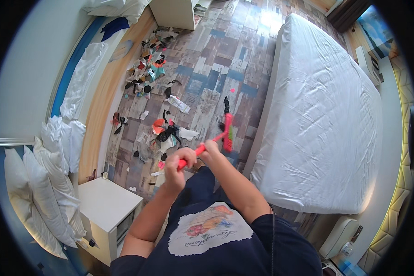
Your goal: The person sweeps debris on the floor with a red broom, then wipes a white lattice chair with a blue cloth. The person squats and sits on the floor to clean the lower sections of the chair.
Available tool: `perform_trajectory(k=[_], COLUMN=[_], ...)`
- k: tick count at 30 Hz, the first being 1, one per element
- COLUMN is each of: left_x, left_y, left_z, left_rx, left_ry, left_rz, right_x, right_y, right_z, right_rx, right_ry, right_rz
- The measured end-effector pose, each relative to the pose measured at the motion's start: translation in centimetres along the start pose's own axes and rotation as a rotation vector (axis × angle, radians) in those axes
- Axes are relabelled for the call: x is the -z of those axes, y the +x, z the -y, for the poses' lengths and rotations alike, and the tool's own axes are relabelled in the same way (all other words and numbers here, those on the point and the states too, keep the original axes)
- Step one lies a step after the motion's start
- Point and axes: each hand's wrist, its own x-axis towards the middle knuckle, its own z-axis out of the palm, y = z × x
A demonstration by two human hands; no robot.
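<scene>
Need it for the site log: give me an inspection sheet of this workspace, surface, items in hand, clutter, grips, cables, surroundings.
Surface: patchwork wood-look floor, scraps strewn over part of it.
Items in hand: red broom with green bristles; whether it touches the floor is unclear.
Clutter: mixed scrap heap by the wooden panel; looser scraps nearer the person.
Grips: left grip closed round the handle's end, right grip further along.
Cables: thin dark cord by the right sleeve.
Surroundings: white-sheeted bed right, white cabinet and pillows left.
</scene>
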Motion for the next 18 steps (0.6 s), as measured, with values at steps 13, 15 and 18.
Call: perform_trajectory(k=[13, 15, 18], left_x=[2.6, 1.6, -0.3], left_y=[6.8, 8.9, 12.8], left_z=[-4.8, -2.5, 2.6], left_rx=[-0.269, -0.167, -0.095], left_ry=[-0.016, -0.082, -0.141], left_rz=[0.018, -0.011, 0.024], right_x=[-13.0, -12.6, -11.2], right_y=[-11.7, -9.2, -4.3], right_z=[5.3, 9.0, 15.0], right_rx=[0.003, 0.068, 0.137], right_ry=[-0.191, -0.289, -0.435], right_rz=[0.184, 0.1, -0.033])
